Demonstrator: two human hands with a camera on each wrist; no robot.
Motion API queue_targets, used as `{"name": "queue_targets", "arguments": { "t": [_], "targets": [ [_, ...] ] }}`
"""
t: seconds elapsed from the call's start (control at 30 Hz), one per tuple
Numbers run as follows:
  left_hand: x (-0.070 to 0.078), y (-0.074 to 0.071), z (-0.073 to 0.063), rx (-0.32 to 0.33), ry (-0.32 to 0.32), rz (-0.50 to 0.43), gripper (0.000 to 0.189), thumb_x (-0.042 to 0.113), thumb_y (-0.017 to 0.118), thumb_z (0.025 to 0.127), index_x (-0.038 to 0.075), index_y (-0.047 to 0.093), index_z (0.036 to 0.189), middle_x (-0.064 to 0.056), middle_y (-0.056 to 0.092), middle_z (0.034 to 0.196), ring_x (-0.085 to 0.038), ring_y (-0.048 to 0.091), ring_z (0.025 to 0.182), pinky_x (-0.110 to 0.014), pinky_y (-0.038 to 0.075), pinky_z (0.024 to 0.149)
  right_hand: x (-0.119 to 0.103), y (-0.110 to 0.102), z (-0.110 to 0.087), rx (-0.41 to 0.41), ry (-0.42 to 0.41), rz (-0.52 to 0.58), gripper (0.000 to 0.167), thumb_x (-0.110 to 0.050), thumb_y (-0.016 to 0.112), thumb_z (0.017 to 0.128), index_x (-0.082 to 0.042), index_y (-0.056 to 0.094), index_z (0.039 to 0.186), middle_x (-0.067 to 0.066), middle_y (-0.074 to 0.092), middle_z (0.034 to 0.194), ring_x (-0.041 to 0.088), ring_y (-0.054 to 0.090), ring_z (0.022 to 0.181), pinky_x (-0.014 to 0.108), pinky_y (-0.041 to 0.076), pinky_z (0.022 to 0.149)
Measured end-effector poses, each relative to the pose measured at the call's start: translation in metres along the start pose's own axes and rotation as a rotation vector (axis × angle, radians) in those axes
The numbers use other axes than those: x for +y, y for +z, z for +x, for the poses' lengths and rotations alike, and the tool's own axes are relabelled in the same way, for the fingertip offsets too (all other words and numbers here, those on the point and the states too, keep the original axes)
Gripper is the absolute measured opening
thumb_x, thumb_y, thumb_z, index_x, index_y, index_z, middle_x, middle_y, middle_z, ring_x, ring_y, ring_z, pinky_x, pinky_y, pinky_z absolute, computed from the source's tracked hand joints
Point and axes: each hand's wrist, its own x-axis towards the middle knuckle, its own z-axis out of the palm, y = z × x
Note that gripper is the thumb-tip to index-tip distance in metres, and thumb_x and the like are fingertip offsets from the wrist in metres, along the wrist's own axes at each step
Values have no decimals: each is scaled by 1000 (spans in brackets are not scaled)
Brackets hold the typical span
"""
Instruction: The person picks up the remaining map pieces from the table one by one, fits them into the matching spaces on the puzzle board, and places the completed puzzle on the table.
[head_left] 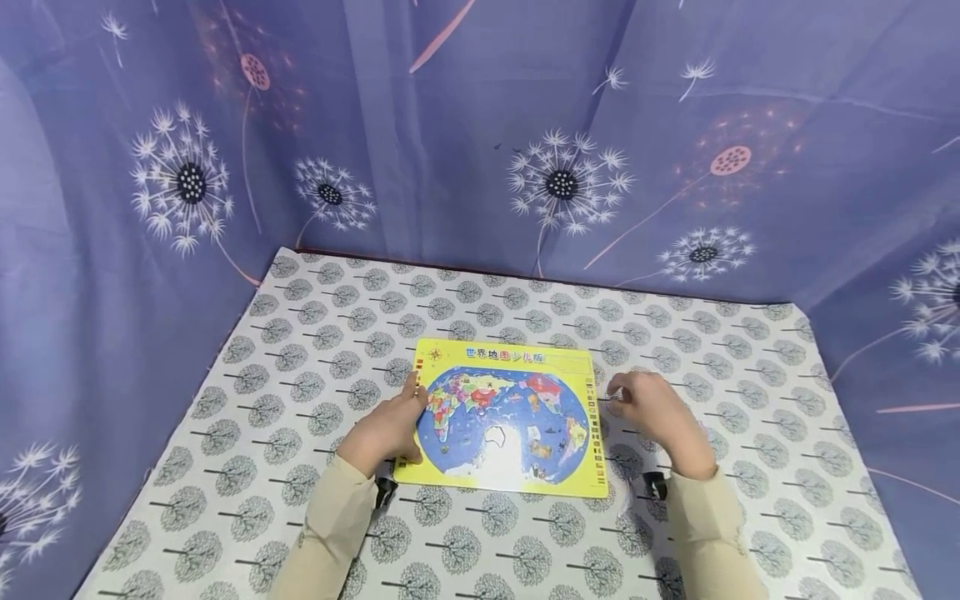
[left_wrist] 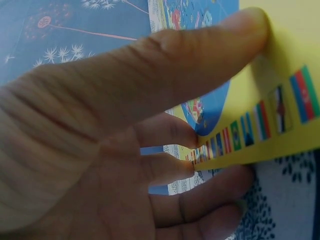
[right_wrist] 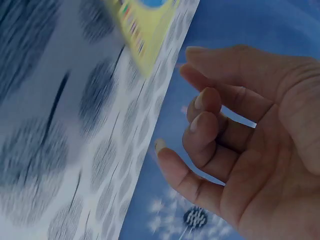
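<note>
A yellow-bordered children's world map board (head_left: 465,429) lies on the cloth, with Chinese lettering along its top and small flags down both sides. A bright glare covers its lower middle, beside a pale outlined patch. My left hand (head_left: 386,429) grips the left edge of the board. The left wrist view shows the thumb (left_wrist: 200,57) over the yellow border and the other fingers at the edge and beneath it. To the right of the board, apart from it, my right hand (head_left: 660,412) hangs loosely curled with nothing in it.
A white cloth (head_left: 465,550) printed with grey trees covers the table. Purple curtains (head_left: 465,167) with dandelion prints stand behind the table and on both sides. Dark straps (head_left: 385,492) sit at the wrists, against beige sleeves (head_left: 322,517).
</note>
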Motion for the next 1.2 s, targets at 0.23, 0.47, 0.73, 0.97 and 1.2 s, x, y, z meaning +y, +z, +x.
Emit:
{"name": "queue_targets", "arguments": {
  "t": [0.23, 0.47, 0.73, 0.97, 1.2],
  "targets": [
    [0, 1, -2, -3, 16, 11, 107, 4, 94, 63, -9, 36, 152, -29, 8, 165, -38, 64, 88, -41, 56, 69, 34, -7, -25, 4, 70, 37, 26, -1, 72, 85, 6, 69, 110, -1, 52, 63, 14, 46, 54, 30, 41, 49],
    [-1, -1, -2, 5, 43, 13, 107, 5, 94, 63, -11, 35, 151, -31, 7, 163, -49, 61, 103, -49, 56, 81, 63, -14, -50, 20, 114, -8, 25, -3, 74, 85, 4, 70, 108, -3, 51, 64, 15, 44, 55, 32, 39, 52],
    [-3, -5, 0, 8, 32, -2, 109, 5, 94, 64, -8, 33, 153, -27, 3, 165, -50, 60, 106, -45, 56, 77, 83, -21, -66, 16, 143, -32, 24, 0, 71, 81, 2, 71, 105, -1, 54, 67, 16, 47, 57, 32, 40, 50],
    [-3, -6, 0, -5, 17, 0, 109, 6, 93, 66, -7, 31, 155, -26, 2, 165, -53, 56, 113, -46, 56, 78, 93, -21, -73, -2, 195, 4, 26, -5, 73, 84, 1, 70, 110, 0, 58, 69, 17, 51, 56, 34, 44, 50],
    [-3, -3, -1, -10, 16, -12, 109, 6, 93, 66, -7, 30, 155, -25, 2, 165, -52, 57, 112, -45, 56, 77, 102, -14, -75, 16, 185, -7, 26, -5, 75, 84, 0, 71, 109, -1, 54, 66, 16, 48, 55, 33, 41, 49]
  ]
}}
